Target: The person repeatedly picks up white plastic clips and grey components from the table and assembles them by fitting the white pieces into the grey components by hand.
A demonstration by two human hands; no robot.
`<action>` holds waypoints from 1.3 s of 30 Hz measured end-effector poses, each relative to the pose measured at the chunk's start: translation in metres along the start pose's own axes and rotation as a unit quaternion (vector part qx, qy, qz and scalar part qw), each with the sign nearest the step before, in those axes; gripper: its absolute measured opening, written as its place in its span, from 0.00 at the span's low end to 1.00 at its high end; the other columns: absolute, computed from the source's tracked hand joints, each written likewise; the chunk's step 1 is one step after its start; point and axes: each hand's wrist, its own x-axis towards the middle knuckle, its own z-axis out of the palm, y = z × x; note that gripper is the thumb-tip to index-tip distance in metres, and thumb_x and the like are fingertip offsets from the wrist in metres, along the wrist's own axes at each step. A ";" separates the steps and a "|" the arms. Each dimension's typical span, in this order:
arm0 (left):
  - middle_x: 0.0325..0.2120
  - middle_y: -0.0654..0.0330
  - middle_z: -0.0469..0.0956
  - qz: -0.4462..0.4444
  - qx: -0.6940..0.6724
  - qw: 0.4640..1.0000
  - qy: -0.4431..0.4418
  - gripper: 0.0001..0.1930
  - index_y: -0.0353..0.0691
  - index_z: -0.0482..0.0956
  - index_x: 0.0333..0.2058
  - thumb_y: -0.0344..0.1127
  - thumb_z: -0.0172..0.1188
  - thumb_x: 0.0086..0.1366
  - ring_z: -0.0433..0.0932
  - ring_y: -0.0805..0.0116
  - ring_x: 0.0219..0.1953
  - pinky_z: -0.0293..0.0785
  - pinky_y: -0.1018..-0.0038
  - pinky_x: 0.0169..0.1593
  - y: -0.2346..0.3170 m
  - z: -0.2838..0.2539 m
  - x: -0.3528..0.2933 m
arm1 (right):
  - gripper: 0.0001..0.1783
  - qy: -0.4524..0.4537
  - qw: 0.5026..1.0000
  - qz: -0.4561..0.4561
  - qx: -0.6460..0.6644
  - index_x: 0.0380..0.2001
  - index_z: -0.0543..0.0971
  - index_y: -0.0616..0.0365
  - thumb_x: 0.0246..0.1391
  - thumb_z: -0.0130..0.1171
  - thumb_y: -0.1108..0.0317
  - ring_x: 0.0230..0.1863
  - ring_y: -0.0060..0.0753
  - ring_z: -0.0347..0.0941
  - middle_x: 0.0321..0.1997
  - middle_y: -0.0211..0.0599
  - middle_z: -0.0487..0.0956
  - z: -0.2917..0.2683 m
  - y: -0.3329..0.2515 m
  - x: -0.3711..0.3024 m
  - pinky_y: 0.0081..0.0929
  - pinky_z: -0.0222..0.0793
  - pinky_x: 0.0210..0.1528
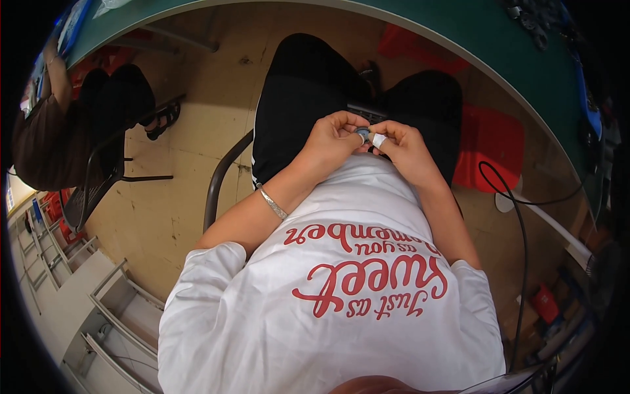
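Note:
Over my lap, my left hand point(336, 139) and my right hand point(401, 146) meet with their fingertips pinched together. Between them sits a small round grey-blue part point(363, 134), mostly covered by the fingers, so its exact kind does not show. White tape point(378, 140) wraps a finger of my right hand, and a bit of white also shows at my left fingertips. A patterned silver bangle point(272, 201) circles my left wrist.
Beyond my knees curves a green table point(453, 23), with dark small parts point(530, 23) at its far right. A red stool point(491, 148) and a black cable point(523, 243) are to my right. On the left, another person point(49, 141) sits near metal frames point(108, 308).

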 end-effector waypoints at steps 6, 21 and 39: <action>0.39 0.52 0.77 -0.032 -0.148 0.988 -0.025 0.13 0.28 0.72 0.48 0.25 0.47 0.66 0.79 0.69 0.40 0.77 0.79 0.47 0.006 -0.008 -0.005 | 0.10 -0.012 0.997 0.007 0.080 0.40 0.78 0.64 0.55 0.55 0.74 0.32 0.17 0.71 0.33 0.30 0.78 0.000 0.004 0.002 0.15 0.67 0.38; 0.39 0.53 0.77 -0.015 -0.147 0.985 -0.091 0.11 0.29 0.73 0.46 0.27 0.47 0.69 0.80 0.68 0.38 0.79 0.77 0.45 -0.003 -0.008 0.004 | 0.15 -0.029 0.968 0.023 0.248 0.44 0.69 0.57 0.52 0.57 0.76 0.34 0.16 0.70 0.36 0.30 0.76 0.005 0.000 0.008 0.12 0.62 0.33; 0.40 0.58 0.78 0.063 -0.141 0.979 -0.130 0.11 0.33 0.75 0.45 0.31 0.50 0.69 0.78 0.73 0.36 0.77 0.79 0.44 -0.006 -0.010 -0.013 | 0.16 -0.028 0.967 -0.081 0.239 0.43 0.67 0.59 0.49 0.51 0.82 0.37 0.18 0.72 0.39 0.34 0.75 0.027 -0.014 -0.006 0.13 0.66 0.37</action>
